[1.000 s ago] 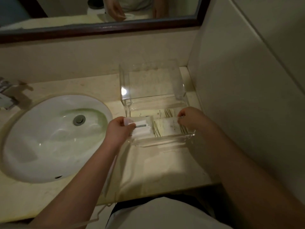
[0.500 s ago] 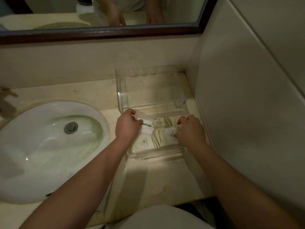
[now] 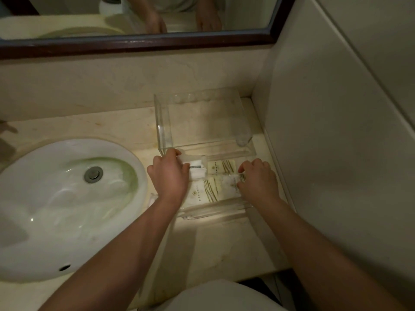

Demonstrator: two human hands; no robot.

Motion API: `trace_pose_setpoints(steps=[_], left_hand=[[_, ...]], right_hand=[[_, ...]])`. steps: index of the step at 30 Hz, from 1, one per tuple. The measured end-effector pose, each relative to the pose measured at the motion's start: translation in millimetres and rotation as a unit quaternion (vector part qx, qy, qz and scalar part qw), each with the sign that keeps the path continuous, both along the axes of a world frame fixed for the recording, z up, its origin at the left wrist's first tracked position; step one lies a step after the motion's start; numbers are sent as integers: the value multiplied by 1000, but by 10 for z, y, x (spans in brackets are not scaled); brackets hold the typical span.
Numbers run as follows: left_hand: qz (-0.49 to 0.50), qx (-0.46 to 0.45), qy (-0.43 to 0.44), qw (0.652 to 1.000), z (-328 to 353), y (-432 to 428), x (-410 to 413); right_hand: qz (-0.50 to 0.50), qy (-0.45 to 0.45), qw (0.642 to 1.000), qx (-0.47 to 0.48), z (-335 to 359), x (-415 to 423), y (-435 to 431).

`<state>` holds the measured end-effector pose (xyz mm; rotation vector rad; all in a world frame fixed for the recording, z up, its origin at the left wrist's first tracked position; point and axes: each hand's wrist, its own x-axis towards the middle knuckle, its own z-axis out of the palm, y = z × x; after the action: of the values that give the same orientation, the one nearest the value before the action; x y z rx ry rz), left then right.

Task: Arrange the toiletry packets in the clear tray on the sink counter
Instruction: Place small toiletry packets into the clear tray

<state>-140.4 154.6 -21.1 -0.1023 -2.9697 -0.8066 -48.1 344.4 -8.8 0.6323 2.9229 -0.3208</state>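
Note:
A clear acrylic tray (image 3: 215,209) sits on the counter right of the sink, its taller rear compartment (image 3: 202,122) bare. In the low front section lie cream packets with green stripes (image 3: 222,167), one at the back and one at the front (image 3: 208,193). My left hand (image 3: 168,176) holds a clear packet of white cotton items (image 3: 197,168) at the front section's left end. My right hand (image 3: 258,179) pinches another clear packet with white contents (image 3: 231,181) at the right end, lying over the striped packets.
A white oval sink basin (image 3: 56,209) with a metal drain (image 3: 93,174) fills the left. A wall panel (image 3: 336,153) stands close on the right. A dark-framed mirror (image 3: 134,43) hangs behind. The counter's front edge is near my body.
The view has tipped down and nearer. My left hand moved the cotton packet further into the tray's left end. My right hand shifted slightly forward onto a clear packet.

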Motion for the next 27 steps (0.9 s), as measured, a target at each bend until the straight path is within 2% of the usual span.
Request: trace_pose_setpoints(steps=[5,9,12,14,17,20,22,25,27], left_hand=[[-23,2,16,1000,-51,-29,25],[-34,-19,27,999,-87,-30,22],[-11,-68,34,997,-119,-26,21],[15,-66,22,997,-110,-39,5],[48,-50,9,998,-66,-68,9],[72,2,8,997,30,-181,45],[87,55,5,995,70,-438,125],[148,133,29,980,107,-1015,499],[166,111,7,980,112,-1347,861]], right_hand=[[26,27,999,-38,48,-8,-99],[60,-11,995,-76,30,5,-201],[62,-15,994,-91,-10,27,-219],[62,-17,994,-88,-10,21,-217],[68,-2,995,-70,10,19,-259],[87,78,988,-98,54,17,-438],[149,121,972,-137,74,20,-663],[249,122,945,-174,72,23,-1040],[287,124,932,-184,40,25,-1256]])
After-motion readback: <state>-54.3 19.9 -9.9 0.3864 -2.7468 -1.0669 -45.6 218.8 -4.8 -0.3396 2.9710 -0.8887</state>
